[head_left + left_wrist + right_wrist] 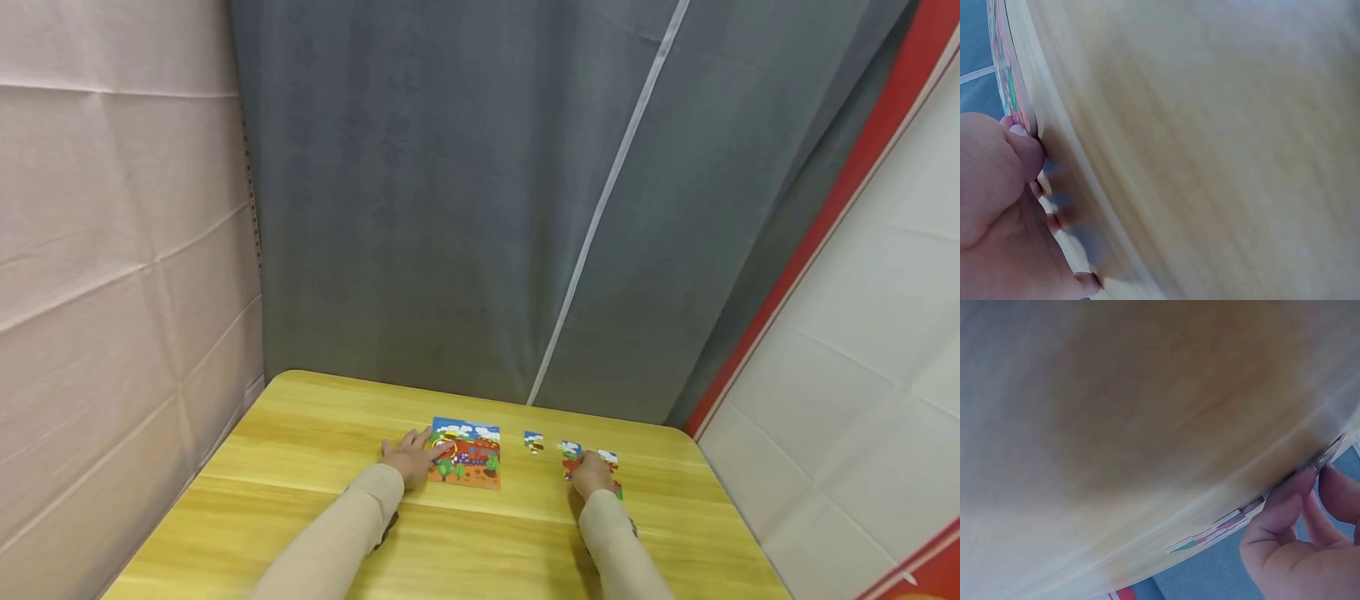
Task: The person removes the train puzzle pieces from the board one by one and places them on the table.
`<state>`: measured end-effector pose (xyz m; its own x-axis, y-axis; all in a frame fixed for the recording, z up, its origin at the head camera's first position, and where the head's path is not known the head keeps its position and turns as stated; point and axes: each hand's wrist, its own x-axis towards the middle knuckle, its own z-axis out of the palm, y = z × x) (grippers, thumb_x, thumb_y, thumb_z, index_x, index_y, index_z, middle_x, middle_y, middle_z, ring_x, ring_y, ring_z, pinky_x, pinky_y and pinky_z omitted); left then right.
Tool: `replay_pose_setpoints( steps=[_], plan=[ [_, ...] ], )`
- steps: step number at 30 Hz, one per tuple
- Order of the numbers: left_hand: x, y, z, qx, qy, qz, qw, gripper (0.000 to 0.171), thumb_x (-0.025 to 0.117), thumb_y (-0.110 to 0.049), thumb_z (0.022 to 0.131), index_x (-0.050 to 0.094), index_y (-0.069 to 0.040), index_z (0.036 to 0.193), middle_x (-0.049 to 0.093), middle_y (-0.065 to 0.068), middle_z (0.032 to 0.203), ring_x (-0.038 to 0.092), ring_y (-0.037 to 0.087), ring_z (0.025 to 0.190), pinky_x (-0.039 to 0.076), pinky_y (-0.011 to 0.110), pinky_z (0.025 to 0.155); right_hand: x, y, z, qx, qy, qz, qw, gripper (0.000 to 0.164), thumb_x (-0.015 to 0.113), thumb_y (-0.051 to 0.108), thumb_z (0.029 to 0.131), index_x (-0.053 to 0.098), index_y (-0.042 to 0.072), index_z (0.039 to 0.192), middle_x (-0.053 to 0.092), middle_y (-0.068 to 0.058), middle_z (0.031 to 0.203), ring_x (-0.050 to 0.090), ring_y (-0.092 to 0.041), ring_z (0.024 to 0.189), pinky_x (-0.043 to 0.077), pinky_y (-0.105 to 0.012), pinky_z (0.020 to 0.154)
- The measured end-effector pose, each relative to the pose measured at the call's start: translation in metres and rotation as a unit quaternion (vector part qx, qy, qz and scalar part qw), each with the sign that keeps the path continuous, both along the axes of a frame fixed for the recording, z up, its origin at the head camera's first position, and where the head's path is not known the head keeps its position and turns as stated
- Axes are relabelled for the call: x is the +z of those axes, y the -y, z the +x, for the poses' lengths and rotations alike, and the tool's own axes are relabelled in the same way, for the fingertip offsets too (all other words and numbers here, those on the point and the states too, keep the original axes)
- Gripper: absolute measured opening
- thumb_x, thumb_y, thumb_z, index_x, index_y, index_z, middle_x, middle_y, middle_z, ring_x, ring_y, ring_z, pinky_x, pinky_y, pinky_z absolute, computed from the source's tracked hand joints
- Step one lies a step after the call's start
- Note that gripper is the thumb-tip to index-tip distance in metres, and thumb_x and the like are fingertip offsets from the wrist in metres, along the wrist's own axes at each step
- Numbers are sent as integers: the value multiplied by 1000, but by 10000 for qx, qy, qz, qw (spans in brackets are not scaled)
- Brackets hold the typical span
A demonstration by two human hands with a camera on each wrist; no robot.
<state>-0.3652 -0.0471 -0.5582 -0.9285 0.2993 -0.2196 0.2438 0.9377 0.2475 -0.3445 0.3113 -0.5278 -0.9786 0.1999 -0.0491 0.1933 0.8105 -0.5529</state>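
A colourful picture puzzle (480, 477) with a red vehicle, trees and a blue sky lies flat on the wooden table. My left hand (408, 460) rests at its left edge with fingers spread, thumb over the picture. In the left wrist view the fingertips (1088, 284) touch the tabletop. To the right, my right hand (592, 473) is over a group of loose puzzle pieces (572, 450) and partly hides them. The right wrist view shows its thumb and finger pinching the edge of a thin puzzle piece (1332, 450), with more pieces (1219, 528) flat beside it.
A small separate piece (533, 441) lies between the puzzle and the right-hand group. The yellow wooden table (300, 417) has rounded far corners. A grey curtain (450, 208) hangs behind it, with pale panels on both sides.
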Motion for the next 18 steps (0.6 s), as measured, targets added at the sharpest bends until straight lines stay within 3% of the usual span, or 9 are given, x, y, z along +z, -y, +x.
replay_pose_setpoints(
  steps=[4,11,18],
  plan=[
    [4,-1,4,2,33,9,10000,68,46,-14,107,23,-54,158,9,1,171,11,33,155,8,83,107,-1,1,-1,-45,-65,184,9998,30,51,-6,94,61,-14,121,65,-31,116,62,-49,106,52,-58,89],
    [27,0,17,15,65,12,10000,67,49,-11,106,29,-46,159,14,2,170,15,32,155,12,80,110,-8,0,-5,-124,-12,490,9987,31,54,-4,93,61,-13,122,64,-32,119,61,-51,110,51,-60,94],
    [28,0,18,-3,65,59,10000,71,50,-3,104,31,-45,158,15,3,170,16,33,154,12,81,109,-4,1,-3,-32,-123,547,9984,27,56,-4,90,63,-14,114,67,-30,109,64,-48,103,53,-58,89]
  ],
)
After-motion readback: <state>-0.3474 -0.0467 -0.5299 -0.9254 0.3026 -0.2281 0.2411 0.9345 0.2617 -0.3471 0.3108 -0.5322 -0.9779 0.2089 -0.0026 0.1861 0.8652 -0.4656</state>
